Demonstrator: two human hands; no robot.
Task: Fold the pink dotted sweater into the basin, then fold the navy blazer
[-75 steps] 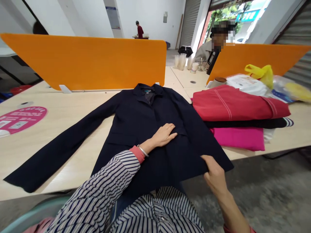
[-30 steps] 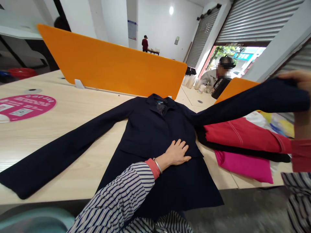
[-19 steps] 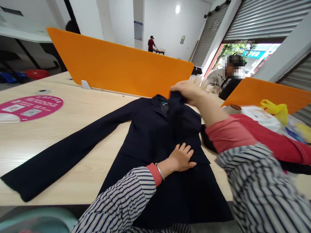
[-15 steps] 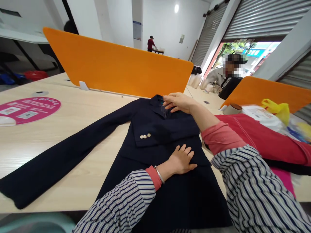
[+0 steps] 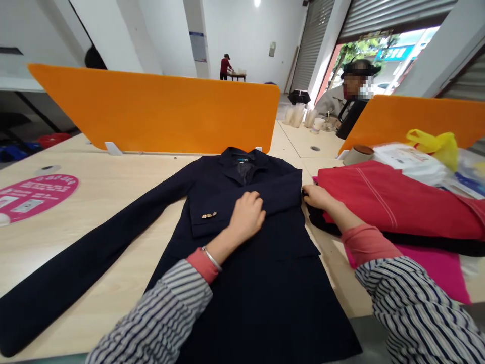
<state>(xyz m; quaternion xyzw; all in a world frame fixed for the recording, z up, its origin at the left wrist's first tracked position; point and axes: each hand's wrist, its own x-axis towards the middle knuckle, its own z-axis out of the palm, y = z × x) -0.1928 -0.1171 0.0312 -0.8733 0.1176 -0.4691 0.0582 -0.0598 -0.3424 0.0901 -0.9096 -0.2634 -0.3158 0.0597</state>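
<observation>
A dark navy suit jacket [image 5: 242, 283] lies front up on the table, collar away from me. One sleeve [image 5: 91, 253] stretches out to the left; the other sleeve [image 5: 215, 199], with gold cuff buttons [image 5: 209, 215], is folded across the chest. On that folded sleeve rests my left hand [image 5: 247, 216], its fingers curled down into the cloth. At the jacket's right edge, below the shoulder, my right hand [image 5: 319, 197] is closed on the fabric, fingertips partly hidden.
Beside my right arm lies a pile of red [image 5: 364, 197] and pink garments. Behind it are a yellow plastic bag [image 5: 435, 146] and a tape roll [image 5: 358, 153]. An orange divider [image 5: 162, 114] stands behind the jacket. A person [image 5: 358, 86] sits beyond, near cups [image 5: 297, 115].
My right hand has come down from the collar to the jacket's right edge. My left hand has slid up and left onto the folded sleeve, its fingers now curled. The view has shifted.
</observation>
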